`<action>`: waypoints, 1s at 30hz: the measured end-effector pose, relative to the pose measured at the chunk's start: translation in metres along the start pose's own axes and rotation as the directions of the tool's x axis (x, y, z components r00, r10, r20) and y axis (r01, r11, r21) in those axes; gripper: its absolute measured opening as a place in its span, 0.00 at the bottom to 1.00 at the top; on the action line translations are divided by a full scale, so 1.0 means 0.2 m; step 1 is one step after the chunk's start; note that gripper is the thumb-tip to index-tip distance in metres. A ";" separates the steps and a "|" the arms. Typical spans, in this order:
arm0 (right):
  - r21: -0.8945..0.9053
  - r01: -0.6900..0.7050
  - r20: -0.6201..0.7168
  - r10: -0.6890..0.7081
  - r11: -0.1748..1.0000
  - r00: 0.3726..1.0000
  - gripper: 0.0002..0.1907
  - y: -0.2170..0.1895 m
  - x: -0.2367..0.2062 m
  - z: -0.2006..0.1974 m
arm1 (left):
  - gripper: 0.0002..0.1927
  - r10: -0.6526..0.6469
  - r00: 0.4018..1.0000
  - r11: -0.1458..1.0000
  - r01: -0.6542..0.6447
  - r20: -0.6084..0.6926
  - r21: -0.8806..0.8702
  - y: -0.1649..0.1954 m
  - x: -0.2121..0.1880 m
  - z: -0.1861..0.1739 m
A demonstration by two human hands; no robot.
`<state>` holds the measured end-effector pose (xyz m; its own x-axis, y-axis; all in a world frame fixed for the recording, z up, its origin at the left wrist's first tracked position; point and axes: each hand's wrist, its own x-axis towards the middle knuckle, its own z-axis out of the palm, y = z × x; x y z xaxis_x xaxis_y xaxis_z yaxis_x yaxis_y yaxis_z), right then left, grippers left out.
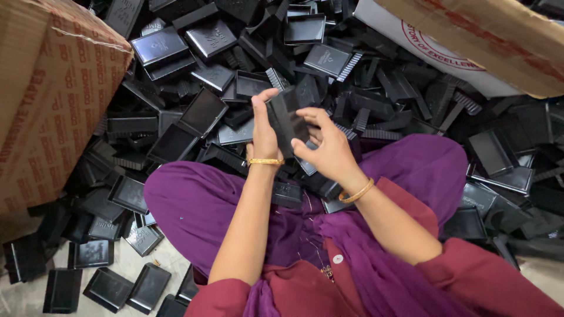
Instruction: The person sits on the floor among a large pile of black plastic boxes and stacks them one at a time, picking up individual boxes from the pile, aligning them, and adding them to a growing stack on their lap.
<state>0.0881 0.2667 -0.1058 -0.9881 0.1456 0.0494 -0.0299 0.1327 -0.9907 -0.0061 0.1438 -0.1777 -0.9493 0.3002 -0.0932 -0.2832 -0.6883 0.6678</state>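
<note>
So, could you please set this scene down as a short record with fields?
setting: person seated among a heap of black plastic parts on the floor
left hand: grips a black plastic piece, thumb side toward the camera
right hand: fingers on the same piece from the right
wrists: a gold bangle on each
clothing: purple garment
surroundings: cardboard box at left, another carton at upper right

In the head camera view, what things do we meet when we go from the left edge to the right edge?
Brown cardboard box → pile of black plastic trays → left hand → black plastic piece held between both hands → right hand → white and brown carton.
</note>
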 end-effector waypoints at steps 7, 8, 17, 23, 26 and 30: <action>0.257 -0.270 0.273 0.198 0.928 0.941 0.24 0.05 -0.03 -0.10 | 0.28 0.252 0.953 0.817 -0.304 0.170 0.489 0.08 -0.04 0.03; 0.303 -0.346 0.357 0.231 0.888 0.905 0.23 0.06 -0.03 -0.14 | 0.28 0.240 0.942 0.779 -0.331 0.234 0.532 0.10 -0.05 0.02; 0.050 -0.067 0.146 0.059 0.996 0.987 0.25 0.13 -0.17 -0.06 | 0.29 0.618 0.783 0.285 -0.303 0.067 0.909 0.18 -0.11 0.04; -0.121 -0.052 -0.007 0.051 0.991 0.999 0.17 0.05 -0.14 -0.09 | 0.29 0.514 0.856 0.449 -0.320 0.052 0.834 0.11 -0.05 -0.01; -0.329 0.206 -0.140 -0.263 0.922 0.955 0.18 -0.09 0.08 -0.39 | 0.19 0.469 0.873 0.460 -0.372 0.136 0.806 0.04 0.02 -0.08; 0.589 0.314 -0.440 -0.030 0.745 0.898 0.12 -0.19 0.34 -0.79 | 0.26 0.417 0.869 -0.263 -0.166 0.267 0.950 -0.04 0.11 -0.21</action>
<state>0.0461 0.4261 -0.0450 -0.8197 0.5578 0.1301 -0.4210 -0.4328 -0.7971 -0.0296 0.1274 -0.2166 -0.9065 0.1505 0.3944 0.3617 0.7586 0.5419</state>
